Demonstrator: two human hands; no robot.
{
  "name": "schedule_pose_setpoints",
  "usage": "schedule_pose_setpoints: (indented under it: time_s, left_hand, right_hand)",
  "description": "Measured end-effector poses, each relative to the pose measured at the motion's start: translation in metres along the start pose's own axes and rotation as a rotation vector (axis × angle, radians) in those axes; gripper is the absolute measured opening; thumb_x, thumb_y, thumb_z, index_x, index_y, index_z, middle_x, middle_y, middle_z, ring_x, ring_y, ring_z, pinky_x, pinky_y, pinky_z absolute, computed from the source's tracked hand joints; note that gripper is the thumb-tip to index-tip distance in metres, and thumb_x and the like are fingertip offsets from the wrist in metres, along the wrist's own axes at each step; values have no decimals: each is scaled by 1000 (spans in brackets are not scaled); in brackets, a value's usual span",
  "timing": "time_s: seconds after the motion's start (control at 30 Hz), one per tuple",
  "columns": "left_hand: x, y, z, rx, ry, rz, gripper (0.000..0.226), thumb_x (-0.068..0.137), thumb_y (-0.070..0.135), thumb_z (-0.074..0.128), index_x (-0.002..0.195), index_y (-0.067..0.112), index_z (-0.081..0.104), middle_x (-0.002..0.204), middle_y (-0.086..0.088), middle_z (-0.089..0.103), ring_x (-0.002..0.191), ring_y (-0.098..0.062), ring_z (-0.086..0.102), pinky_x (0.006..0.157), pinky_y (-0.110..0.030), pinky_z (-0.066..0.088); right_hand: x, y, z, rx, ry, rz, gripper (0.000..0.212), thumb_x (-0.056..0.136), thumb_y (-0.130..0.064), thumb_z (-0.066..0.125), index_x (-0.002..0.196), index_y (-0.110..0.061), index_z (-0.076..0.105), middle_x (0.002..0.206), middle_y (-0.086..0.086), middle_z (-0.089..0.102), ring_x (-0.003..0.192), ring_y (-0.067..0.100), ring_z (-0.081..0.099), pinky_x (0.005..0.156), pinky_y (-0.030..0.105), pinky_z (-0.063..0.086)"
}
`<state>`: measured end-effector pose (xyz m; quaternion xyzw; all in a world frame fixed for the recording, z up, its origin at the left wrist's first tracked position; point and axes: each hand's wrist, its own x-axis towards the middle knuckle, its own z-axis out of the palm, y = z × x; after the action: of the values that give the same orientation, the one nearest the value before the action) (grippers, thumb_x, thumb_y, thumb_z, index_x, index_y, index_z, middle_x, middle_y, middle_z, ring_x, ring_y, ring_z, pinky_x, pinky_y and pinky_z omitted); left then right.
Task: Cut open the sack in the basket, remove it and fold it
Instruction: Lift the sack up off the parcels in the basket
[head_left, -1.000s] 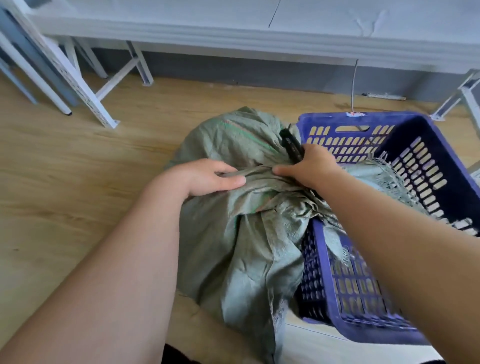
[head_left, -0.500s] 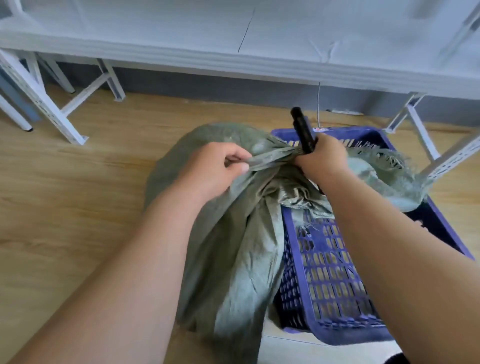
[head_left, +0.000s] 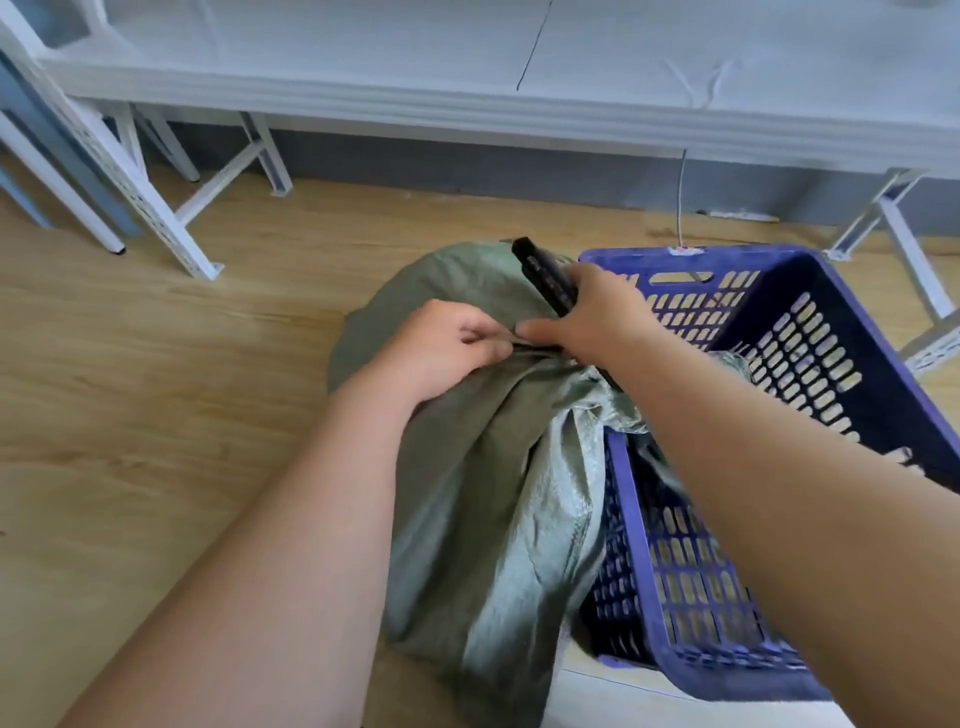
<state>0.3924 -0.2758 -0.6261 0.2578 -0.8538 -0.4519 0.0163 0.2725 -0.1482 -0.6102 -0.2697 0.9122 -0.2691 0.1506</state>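
Looks like the step in hand is getting the sack (head_left: 483, 467) out of the basket (head_left: 831, 374) and gathered up for folding, and my take is the trick here is to keep the gathered edge tight between both hands so the woven cloth doesn't bunch or snag on the basket rim. Most of the green sack is already draped over the basket's left wall and spilling down onto the wooden floor (head_left: 156, 389), with only a frayed bit left lying inside. I'd lift up and away to the left instead of dragging it across the plastic slots, since that loose weave looks like it'd catch easily. The left hand (head_left: 441, 348) is curled in, pinching a fold of the sack between thumb and fingers. The right hand (head_left: 587, 317) sits just beside it, nearly touching, fingers wrapped around a black cutter (head_left: 545, 280) whose handle sticks up and away. Its thumb seems to press the same fold of cloth too. Can't tell if the blade is out, so I'd mind that edge near the other hand's fingers.
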Motion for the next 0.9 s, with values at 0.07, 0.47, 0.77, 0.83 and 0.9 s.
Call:
schedule_pose_setpoints:
  time_s: [0.07, 0.47, 0.77, 0.83, 0.9]
  left_hand:
    - [0, -13, -15, -169, 128, -55, 10, 83, 33, 71, 93, 35, 69, 102, 11, 71, 102, -7, 64, 96, -28, 47]
    - [18, -75, -7, 168, 167, -432, 64, 86, 35, 69, 144, 24, 42, 131, -4, 61, 117, -27, 58, 102, -39, 45]
    - [4, -55, -16, 246, 3, -319, 15, 82, 18, 74, 97, 20, 75, 103, -4, 72, 99, -22, 65, 79, -22, 44]
    - [1, -57, -19, 259, -65, -340, 17, 82, 18, 74, 99, 20, 74, 106, -3, 72, 102, -22, 65, 80, -21, 44]
    - [1, -61, -22, 240, 17, -378, 23, 82, 21, 74, 105, 22, 71, 114, -2, 69, 106, -22, 63, 89, -24, 46]
  right_hand:
    - [1, 12, 22, -90, -42, 92, 69, 70, -41, 82, 126, -14, 52, 116, 9, 62, 107, 30, 59, 85, 36, 49]
    - [0, 25, 15, 624, 31, 295, 15, 77, -7, 67, 86, -12, 55, 63, 7, 56, 51, 18, 51, 52, 30, 48]
    - [21, -39, 15, 115, 38, 94, 44, 77, -43, 75, 107, -15, 60, 90, 6, 66, 78, 26, 65, 61, 29, 46]
    - [19, -37, 30, 31, -74, 160, 35, 79, -28, 72, 105, -6, 63, 87, 11, 67, 74, 26, 63, 59, 29, 46]
    - [17, -27, 38, 201, -103, 252, 29, 77, -15, 64, 104, -4, 64, 75, 13, 67, 62, 26, 59, 55, 29, 47]
